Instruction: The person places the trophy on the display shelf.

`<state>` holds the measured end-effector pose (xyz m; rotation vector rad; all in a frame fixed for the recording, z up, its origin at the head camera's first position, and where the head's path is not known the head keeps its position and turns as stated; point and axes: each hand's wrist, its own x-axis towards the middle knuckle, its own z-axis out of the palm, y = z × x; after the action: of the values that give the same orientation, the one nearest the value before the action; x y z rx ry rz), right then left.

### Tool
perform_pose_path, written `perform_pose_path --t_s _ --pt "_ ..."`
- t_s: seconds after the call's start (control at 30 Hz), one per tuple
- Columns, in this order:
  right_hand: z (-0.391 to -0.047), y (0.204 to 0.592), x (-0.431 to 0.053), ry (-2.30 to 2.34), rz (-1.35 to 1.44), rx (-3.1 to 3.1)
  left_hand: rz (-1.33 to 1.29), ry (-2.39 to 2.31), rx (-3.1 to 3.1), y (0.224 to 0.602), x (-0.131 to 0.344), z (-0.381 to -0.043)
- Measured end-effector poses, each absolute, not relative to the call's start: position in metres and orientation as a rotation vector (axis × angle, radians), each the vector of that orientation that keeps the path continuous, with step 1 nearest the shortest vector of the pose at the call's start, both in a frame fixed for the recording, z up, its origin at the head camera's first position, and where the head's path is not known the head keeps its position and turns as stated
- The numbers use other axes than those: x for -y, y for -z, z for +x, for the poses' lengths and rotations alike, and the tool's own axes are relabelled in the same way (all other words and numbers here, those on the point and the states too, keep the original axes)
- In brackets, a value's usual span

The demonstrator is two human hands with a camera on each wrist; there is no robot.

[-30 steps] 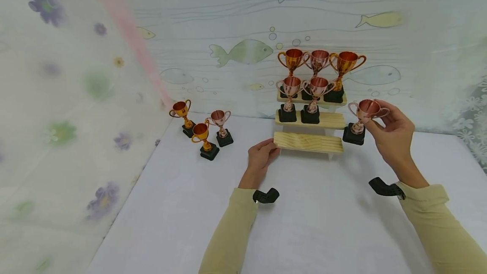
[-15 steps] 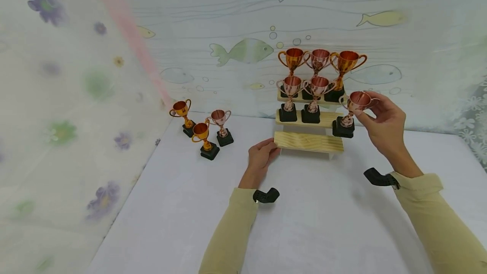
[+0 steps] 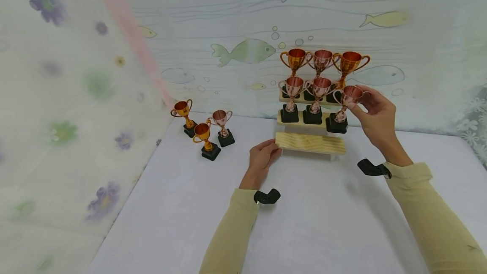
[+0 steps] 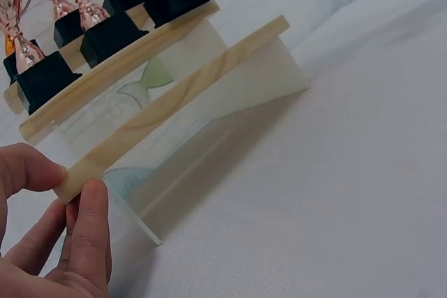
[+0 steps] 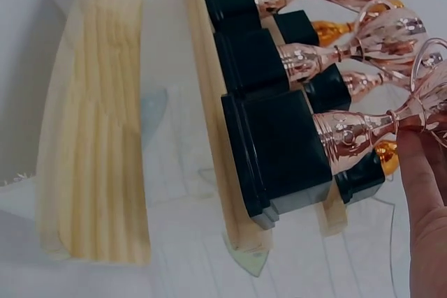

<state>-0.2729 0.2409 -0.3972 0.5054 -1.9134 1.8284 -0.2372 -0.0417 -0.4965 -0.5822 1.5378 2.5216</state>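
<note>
Rose-gold, shiny two-handled trophy on a square black base (image 3: 340, 116) is pinched in my right hand (image 3: 374, 117), thumb on the near side of its bowl and fingers behind. It stands nearly upright at the right end of the middle tier of the three-step pale wooden stand (image 3: 310, 143); I cannot tell whether its base touches the wood. My left hand (image 3: 262, 155) pinches the left end of the stand's lowest tier, digits above and below the board. On the stand's middle tier, just left of the trophy I hold, are two matching rose-gold trophies (image 3: 318, 87) side by side. Along the stand's top tier, a gold trophy with black base (image 3: 295, 59) is at the left, another rose-gold trophy (image 3: 322, 60) in the middle and a larger-looking gold trophy (image 3: 349, 62) at the right. Well apart, left of the stand, two small gold trophies (image 3: 205, 136) and one rose-gold cup (image 3: 221, 124) stand grouped on the white cloth-covered table (image 3: 171, 206). Behind the stand hangs a pale fish-patterned sheet (image 3: 247, 52).
</note>
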Motion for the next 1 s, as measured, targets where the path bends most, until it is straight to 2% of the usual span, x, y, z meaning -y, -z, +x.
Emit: perform_pose_path --t_s 1.0 --pt "-0.287 0.398 -0.235 -1.901 0.468 1.842 -0.576 -2.521 -1.537 0.5 0.042 -0.238"
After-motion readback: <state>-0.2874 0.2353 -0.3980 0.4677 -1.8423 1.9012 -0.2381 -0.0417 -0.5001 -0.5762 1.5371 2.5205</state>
